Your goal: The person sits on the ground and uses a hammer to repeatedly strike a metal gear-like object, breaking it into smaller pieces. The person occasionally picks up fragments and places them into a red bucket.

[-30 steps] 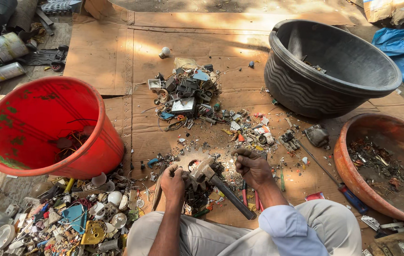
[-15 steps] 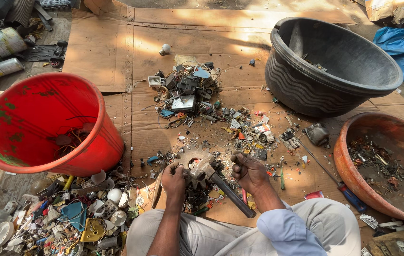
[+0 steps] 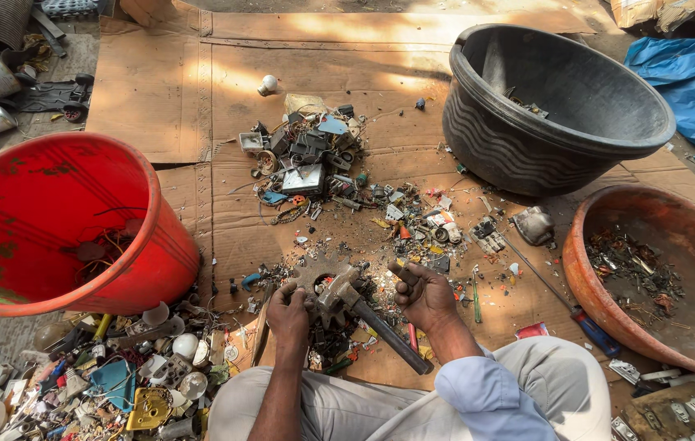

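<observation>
I sit on cardboard with scrap spread before my knees. My left hand [image 3: 288, 317] rests on a rusty toothed gear part [image 3: 323, 276] and steadies it on the ground. A hammer [image 3: 346, 296] lies across that part, its dark handle [image 3: 396, 341] running down to the right between my hands. My right hand [image 3: 427, 300] is just right of the gear, fingers closed on a small dark scrap piece [image 3: 404, 273]. Neither hand grips the hammer handle.
A red bucket [image 3: 164, 253] stands left, a black tub [image 3: 510, 151] far right, a brown basin [image 3: 588, 286] with scrap at right. A heap of electronic scrap [image 3: 306, 159] lies ahead, bulbs and fittings [image 3: 119, 380] lower left, a screwdriver [image 3: 592, 328] beside my right knee.
My right hand has edged left toward the gear and now holds the small piece up. My left hand stays on the gear part.
</observation>
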